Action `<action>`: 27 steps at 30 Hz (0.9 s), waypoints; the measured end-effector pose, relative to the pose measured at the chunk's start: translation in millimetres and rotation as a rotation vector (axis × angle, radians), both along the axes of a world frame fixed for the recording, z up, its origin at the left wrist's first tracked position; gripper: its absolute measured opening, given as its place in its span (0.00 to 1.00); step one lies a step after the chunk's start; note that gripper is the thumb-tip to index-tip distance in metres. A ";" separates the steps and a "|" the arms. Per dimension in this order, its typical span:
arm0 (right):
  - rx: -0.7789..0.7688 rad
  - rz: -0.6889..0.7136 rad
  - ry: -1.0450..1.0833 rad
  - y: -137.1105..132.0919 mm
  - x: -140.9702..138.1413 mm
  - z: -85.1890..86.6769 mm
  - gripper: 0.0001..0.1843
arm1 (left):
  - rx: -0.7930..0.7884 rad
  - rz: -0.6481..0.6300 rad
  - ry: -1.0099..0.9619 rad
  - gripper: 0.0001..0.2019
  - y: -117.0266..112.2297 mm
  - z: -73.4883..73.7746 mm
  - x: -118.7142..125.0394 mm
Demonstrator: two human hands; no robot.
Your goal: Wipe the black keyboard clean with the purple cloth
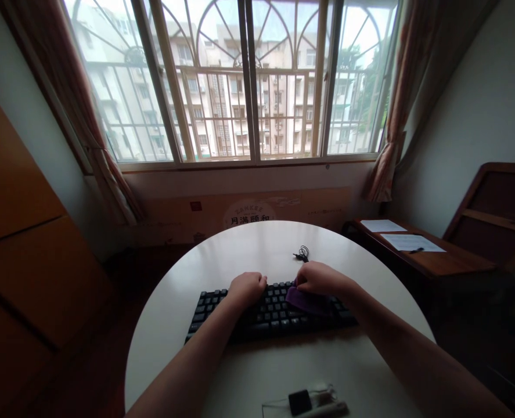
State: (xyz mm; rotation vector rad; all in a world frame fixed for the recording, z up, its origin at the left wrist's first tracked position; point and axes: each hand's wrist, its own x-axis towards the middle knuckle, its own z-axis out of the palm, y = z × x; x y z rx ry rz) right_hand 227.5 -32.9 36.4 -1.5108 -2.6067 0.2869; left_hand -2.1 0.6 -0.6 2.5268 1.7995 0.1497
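Note:
A black keyboard (266, 316) lies across the middle of a round white table (257, 249). My left hand (247, 287) rests on the keyboard's far edge near its middle, fingers curled into a loose fist. My right hand (317, 277) is closed on a purple cloth (305, 301), which lies on the keys at the keyboard's right half. A coiled black cable (301, 253) sits on the table just beyond my right hand.
A clear packet with a small black item (303, 402) lies at the table's near edge. A wooden side table (418, 249) with papers and a pen stands at right, a wooden chair behind it. Windows and curtains face me; wooden furniture is at left.

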 end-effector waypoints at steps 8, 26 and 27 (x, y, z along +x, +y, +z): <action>0.039 0.051 0.003 -1.5 -0.5 0.1 0.12 | -0.005 0.012 0.003 0.23 0.1 -0.4 2.8; 0.041 0.095 0.127 0.7 -15.2 -11.3 0.13 | -0.010 0.022 0.004 0.23 -1.2 2.2 3.3; 0.035 0.089 0.115 0.6 -13.8 -10.3 0.13 | -0.013 0.027 0.004 0.23 -1.5 2.5 3.5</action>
